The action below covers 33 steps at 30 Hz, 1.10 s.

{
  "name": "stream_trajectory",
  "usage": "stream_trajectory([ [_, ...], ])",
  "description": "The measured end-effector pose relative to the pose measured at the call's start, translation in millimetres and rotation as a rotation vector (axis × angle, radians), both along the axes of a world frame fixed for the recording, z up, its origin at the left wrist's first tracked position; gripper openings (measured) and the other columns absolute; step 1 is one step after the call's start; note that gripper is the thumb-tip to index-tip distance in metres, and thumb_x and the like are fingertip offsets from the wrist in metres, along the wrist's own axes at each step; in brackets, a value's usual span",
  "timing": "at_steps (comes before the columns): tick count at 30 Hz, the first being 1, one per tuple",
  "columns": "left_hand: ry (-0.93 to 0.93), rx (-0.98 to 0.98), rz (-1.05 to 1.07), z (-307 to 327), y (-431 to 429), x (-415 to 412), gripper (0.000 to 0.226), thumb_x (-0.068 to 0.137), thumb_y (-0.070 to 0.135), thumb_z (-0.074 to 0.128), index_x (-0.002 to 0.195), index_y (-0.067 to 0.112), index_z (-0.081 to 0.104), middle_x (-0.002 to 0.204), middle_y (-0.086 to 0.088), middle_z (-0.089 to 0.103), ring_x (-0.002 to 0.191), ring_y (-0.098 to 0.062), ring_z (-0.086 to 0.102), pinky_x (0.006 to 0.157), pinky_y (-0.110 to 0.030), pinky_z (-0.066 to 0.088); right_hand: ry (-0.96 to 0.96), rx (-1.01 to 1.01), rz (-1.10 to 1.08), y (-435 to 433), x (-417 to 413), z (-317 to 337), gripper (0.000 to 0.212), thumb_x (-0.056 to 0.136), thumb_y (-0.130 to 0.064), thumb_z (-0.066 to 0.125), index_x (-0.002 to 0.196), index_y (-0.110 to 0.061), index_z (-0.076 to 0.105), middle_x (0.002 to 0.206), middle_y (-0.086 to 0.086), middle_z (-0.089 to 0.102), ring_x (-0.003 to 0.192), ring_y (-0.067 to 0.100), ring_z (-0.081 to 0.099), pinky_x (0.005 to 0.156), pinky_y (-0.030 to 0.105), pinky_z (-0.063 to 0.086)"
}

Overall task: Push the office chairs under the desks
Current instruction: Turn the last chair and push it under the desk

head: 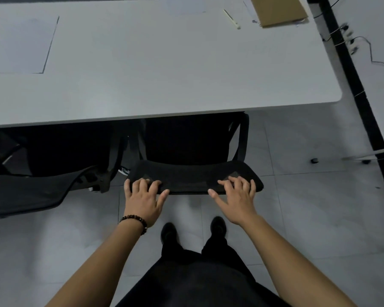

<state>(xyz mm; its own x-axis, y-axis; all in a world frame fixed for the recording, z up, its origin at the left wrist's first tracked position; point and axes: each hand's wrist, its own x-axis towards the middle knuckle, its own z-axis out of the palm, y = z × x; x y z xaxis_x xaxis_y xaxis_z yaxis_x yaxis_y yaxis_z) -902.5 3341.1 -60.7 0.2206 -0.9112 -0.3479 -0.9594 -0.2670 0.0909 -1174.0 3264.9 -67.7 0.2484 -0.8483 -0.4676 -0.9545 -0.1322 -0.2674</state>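
Note:
A black mesh office chair [193, 173] stands straight ahead of me, its seat tucked beneath the white desk [164, 69] and its armrests at the desk's front edge. Only the top of the backrest sticks out toward me. My left hand [143, 199], with a bead bracelet at the wrist, lies on the left end of the backrest top, fingers curled over it. My right hand [235, 196] rests on the right end the same way. A second black chair [31, 187] sits to the left, its backrest angled out from the desk.
On the desk lie sheets of paper [20, 43], a pale pen [231, 18] and a cardboard box [277, 9]. A black floor strip with cables [350, 63] runs along the right. My feet [193, 231] stand on grey floor tiles behind the chair.

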Motion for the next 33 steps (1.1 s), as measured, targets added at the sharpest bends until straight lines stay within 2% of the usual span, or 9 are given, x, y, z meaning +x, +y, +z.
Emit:
stream_trajectory([
  [12, 0.005, 0.068, 0.041, -0.3, 21.8, -15.2, 0.068, 0.090, 0.065, 0.007, 0.130, 0.029, 0.049, 0.124, -0.005, 0.052, 0.127, -0.030, 0.039, 0.116, -0.055, 0.003, 0.000, -0.008, 0.050, 6.1, -13.3, 2.8, 0.079, 0.086, -0.082, 0.017, 0.142, -0.034, 0.045, 0.154, 0.005, 0.034, 0.146, 0.027, 0.012, 0.119, 0.052, -0.011],
  [21, -0.008, 0.017, 0.021, -4.4, 6.4, -9.7, 0.065, 0.091, 0.065, 0.010, 0.125, 0.029, 0.052, 0.118, -0.005, 0.052, 0.122, -0.031, 0.041, 0.115, -0.056, 0.005, 0.001, -0.036, 0.046, -8.4, -10.4, -0.9, 0.081, 0.085, -0.083, 0.015, 0.141, -0.034, 0.047, 0.151, 0.004, 0.036, 0.145, 0.026, 0.014, 0.119, 0.051, -0.009],
  [33, 0.019, 0.046, 0.067, 0.5, 13.5, -11.4, 0.065, 0.090, 0.065, 0.009, 0.132, 0.031, 0.046, 0.126, -0.003, 0.048, 0.128, -0.027, 0.036, 0.116, -0.053, -0.003, 0.013, -0.013, 0.069, -5.1, -6.6, 2.0, 0.080, 0.085, -0.082, 0.016, 0.144, -0.033, 0.042, 0.155, 0.005, 0.032, 0.147, 0.030, 0.010, 0.118, 0.054, -0.010],
])
